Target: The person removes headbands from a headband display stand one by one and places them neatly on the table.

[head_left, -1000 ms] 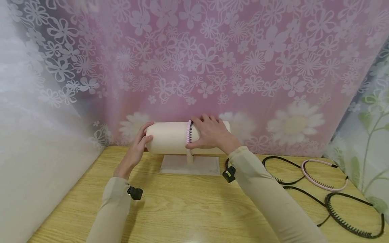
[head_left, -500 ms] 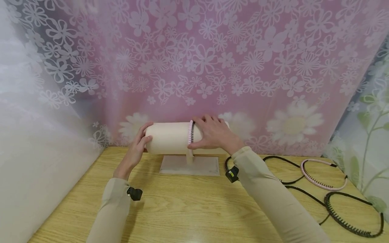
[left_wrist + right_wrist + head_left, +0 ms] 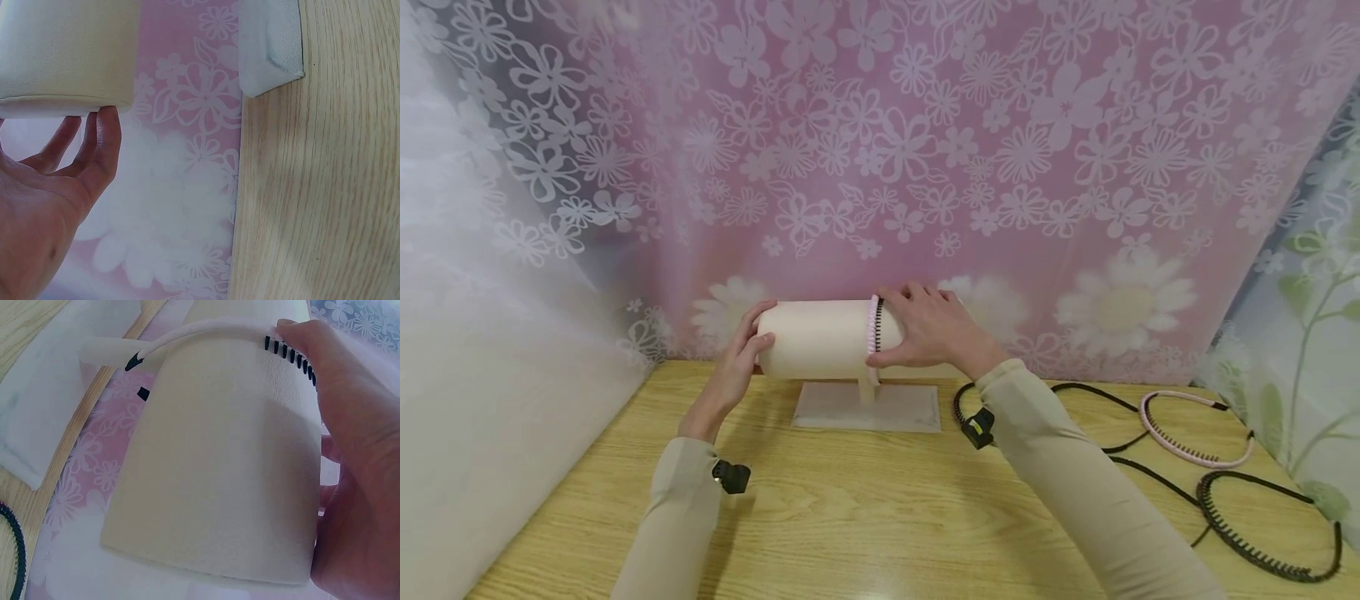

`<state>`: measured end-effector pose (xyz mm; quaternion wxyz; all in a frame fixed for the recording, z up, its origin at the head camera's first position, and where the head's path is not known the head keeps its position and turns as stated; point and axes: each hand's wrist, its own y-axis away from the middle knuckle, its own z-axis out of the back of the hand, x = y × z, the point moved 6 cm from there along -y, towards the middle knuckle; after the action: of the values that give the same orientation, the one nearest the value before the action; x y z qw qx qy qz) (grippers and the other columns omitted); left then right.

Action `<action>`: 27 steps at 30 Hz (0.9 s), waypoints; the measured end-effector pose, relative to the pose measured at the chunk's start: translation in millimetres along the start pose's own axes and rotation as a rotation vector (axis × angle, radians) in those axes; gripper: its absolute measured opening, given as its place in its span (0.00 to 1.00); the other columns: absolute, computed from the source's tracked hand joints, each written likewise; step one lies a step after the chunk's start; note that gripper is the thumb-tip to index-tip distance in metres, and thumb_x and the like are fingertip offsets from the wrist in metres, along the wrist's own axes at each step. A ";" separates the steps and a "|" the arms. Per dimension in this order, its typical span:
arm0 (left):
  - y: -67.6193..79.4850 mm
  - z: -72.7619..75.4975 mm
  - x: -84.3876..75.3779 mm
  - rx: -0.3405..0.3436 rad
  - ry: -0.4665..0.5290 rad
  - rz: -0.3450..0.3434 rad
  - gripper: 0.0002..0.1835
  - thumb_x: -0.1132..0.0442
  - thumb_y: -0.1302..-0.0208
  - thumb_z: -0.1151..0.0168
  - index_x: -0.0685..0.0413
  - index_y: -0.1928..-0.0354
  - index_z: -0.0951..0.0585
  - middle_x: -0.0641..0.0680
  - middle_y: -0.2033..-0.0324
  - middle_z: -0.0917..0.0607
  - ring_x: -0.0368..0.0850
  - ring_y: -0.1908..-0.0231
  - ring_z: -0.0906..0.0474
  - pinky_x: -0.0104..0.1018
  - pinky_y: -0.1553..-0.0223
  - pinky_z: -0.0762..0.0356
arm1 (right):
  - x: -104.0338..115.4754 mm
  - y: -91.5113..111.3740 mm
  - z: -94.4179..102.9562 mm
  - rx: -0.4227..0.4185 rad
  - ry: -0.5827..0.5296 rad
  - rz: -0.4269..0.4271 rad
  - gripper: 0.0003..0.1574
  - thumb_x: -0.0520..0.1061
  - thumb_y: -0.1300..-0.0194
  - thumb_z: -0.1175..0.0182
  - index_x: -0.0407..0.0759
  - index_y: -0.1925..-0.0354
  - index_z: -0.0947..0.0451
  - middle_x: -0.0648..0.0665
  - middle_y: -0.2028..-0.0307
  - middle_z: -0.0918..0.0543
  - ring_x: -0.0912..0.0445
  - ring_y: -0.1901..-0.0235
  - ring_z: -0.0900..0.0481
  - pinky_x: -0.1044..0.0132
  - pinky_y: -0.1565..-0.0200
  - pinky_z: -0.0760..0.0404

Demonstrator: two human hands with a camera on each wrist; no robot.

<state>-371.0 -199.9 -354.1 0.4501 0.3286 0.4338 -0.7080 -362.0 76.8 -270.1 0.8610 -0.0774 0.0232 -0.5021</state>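
A cream padded cylinder (image 3: 816,337) lies sideways on a short post over a pale flat base (image 3: 838,412), forming a headband display stand. Round the cylinder, right of its middle, sits a pink headband (image 3: 872,327) with black comb teeth. My right hand (image 3: 928,329) spans the cylinder from above and grips this headband, thumb at its front; in the right wrist view the thumb presses by the teeth and the band's black-tipped ends hang below. With fingers behind and thumb in front, my left hand (image 3: 733,375) holds the cylinder's left end, also seen in the left wrist view.
On the wooden table (image 3: 850,508) at right lie another pink headband (image 3: 1195,450) and several black headbands (image 3: 1247,550), some overlapping. One black headband (image 3: 958,404) is partly behind my right wrist. A floral pink curtain (image 3: 880,167) hangs close behind the stand.
My right hand and the pink headband have slid slightly to the right along the cylinder. My left hand keeps its hold on the left end.
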 end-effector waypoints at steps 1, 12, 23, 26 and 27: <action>0.0 0.0 -0.2 0.000 0.000 0.000 0.30 0.45 0.18 0.58 0.33 0.19 0.47 0.60 0.23 0.39 0.67 0.36 0.30 0.51 0.51 0.22 | -0.6 0.0 -0.1 0.002 -0.001 -0.001 0.68 0.84 0.49 0.37 0.56 0.20 0.45 0.38 0.32 0.31 0.40 0.33 0.30 0.33 0.35 0.31; 0.5 -0.2 -0.5 -0.007 -0.011 0.010 0.30 0.44 0.18 0.58 0.32 0.19 0.46 0.60 0.24 0.39 0.67 0.36 0.30 0.58 0.49 0.22 | -6.1 3.7 1.9 0.020 -0.005 -0.011 0.70 0.84 0.49 0.38 0.55 0.20 0.47 0.36 0.28 0.34 0.39 0.30 0.33 0.33 0.33 0.34; 0.9 -0.8 -0.9 -0.009 -0.015 0.022 0.29 0.44 0.19 0.58 0.26 0.20 0.46 0.60 0.23 0.40 0.68 0.35 0.30 0.59 0.47 0.22 | -13.0 8.2 3.1 0.028 -0.007 -0.017 0.70 0.84 0.48 0.37 0.55 0.19 0.48 0.36 0.27 0.35 0.37 0.31 0.31 0.32 0.32 0.34; 0.9 -0.9 -0.9 -0.009 -0.011 0.024 0.29 0.44 0.19 0.58 0.28 0.20 0.46 0.60 0.23 0.40 0.68 0.35 0.30 0.60 0.47 0.22 | -15.6 9.3 2.7 0.029 -0.009 -0.023 0.70 0.84 0.48 0.37 0.55 0.19 0.48 0.36 0.27 0.35 0.37 0.31 0.31 0.33 0.32 0.34; 0.9 -0.8 -0.8 -0.009 -0.011 0.022 0.29 0.44 0.19 0.58 0.28 0.20 0.46 0.60 0.23 0.40 0.68 0.35 0.30 0.60 0.47 0.22 | -16.2 9.7 2.8 0.028 -0.011 -0.024 0.70 0.84 0.48 0.37 0.55 0.19 0.48 0.36 0.26 0.35 0.37 0.31 0.32 0.33 0.32 0.34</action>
<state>-369.8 -199.0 -354.0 0.4618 0.3276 0.4308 -0.7027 -361.3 95.8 -269.5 0.8562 -0.0682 0.0107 -0.5121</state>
